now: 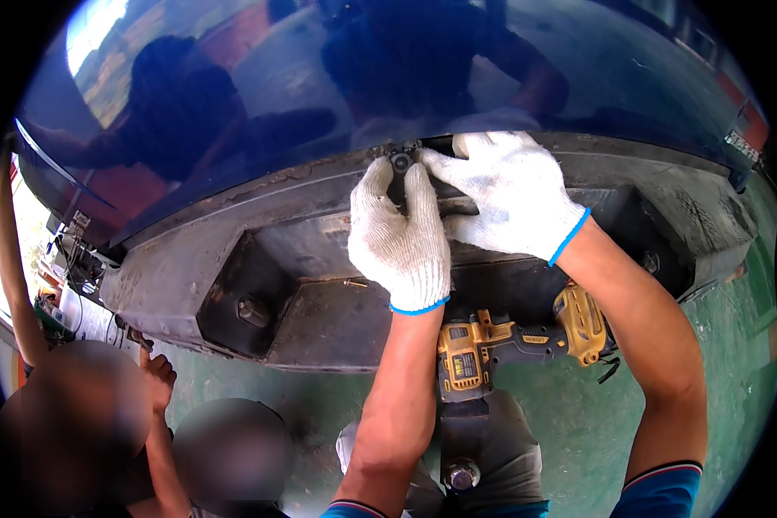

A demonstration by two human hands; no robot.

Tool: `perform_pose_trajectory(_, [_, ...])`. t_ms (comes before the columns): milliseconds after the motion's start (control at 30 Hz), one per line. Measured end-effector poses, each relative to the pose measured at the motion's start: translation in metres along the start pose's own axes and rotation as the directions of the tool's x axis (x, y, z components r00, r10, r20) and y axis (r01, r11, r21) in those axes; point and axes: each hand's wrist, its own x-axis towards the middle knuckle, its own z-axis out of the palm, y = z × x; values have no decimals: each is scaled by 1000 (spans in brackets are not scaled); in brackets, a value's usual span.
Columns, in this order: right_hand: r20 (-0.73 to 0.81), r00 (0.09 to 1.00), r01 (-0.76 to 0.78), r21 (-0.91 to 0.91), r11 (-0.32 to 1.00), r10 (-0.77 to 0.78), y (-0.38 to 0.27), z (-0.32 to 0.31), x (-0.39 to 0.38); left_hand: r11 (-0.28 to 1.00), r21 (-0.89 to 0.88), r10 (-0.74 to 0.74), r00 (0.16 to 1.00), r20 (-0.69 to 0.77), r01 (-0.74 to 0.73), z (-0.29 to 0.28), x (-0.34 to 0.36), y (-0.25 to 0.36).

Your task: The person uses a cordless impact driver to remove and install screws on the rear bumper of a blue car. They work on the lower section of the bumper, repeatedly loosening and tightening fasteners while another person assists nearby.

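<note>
Both my hands wear white knitted gloves with blue cuffs. My left hand [400,237] pinches a small round black fitting [401,161] between thumb and finger, just below the lower edge of a glossy blue vehicle panel [259,129]. From the right, my right hand [514,194] reaches in with its fingers spread. One right fingertip touches or nearly touches the fitting's side; others lie along the panel's edge, their tips partly hidden. Below my hands, a yellow and black cordless power tool [464,363] hangs or rests at the front of a dark metal bumper [155,276].
Recesses in the bumper hold bolts, one bolt [252,311] on the left. A small loose-looking bolt [354,283] lies on the middle ledge. At lower left are two other people, one person's bare hand [158,380] near the bumper's corner. Beneath is a green floor [319,388].
</note>
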Motion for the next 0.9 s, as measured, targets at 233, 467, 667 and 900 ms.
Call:
perform_pose_trajectory(233, [38,999,-20,9,1000,20,-4,3,5,995,-104,4,1000,-24,-6,1,-3,-7])
perform_pose_trajectory(467, [91,995,-24,-84,996,32,-8,-9,7,994,-1,-105,994,23,105,-16,-1,14])
perform_pose_trajectory(667, [83,996,-15,-117,993,25,-7,-6,6,983,135,-133,988,78,121,-15,4,18])
perform_pose_trajectory(900, [81,996,-21,-122,992,31,-8,-3,7,986,125,-124,989,80,114,-14,6,16])
